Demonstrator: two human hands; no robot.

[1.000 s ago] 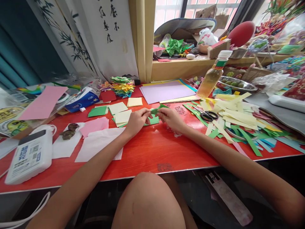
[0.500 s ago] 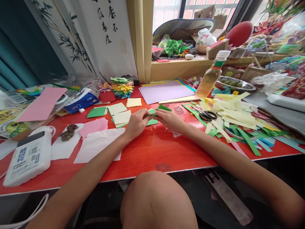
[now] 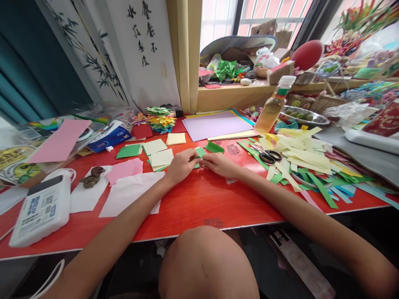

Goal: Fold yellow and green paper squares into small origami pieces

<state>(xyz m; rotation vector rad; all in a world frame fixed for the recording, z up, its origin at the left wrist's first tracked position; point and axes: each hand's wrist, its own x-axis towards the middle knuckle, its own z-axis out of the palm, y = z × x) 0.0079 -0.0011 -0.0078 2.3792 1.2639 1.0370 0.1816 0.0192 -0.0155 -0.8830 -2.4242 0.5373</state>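
Observation:
My left hand (image 3: 184,165) and my right hand (image 3: 220,164) meet just above the red table, fingertips pinched together. Between them is a small piece of green paper, mostly hidden by the fingers. Close behind the fingertips lies a green paper square (image 3: 200,152). A curled green paper piece (image 3: 214,147) rests just beyond my right hand. To the left of my left hand are stacked pale yellow paper squares (image 3: 161,157), with green edges showing beneath.
Scissors (image 3: 269,156) lie among cut paper strips (image 3: 307,155) on the right. A bottle (image 3: 274,106) stands behind them. Large lilac sheets (image 3: 215,125) and a stack of folded paper pieces (image 3: 160,119) are at the back. White paper (image 3: 131,195) and a white device (image 3: 42,211) are left.
The camera view has tipped slightly, so the scene sits a little lower. My fingers have come closer together around the green paper, covering more of it.

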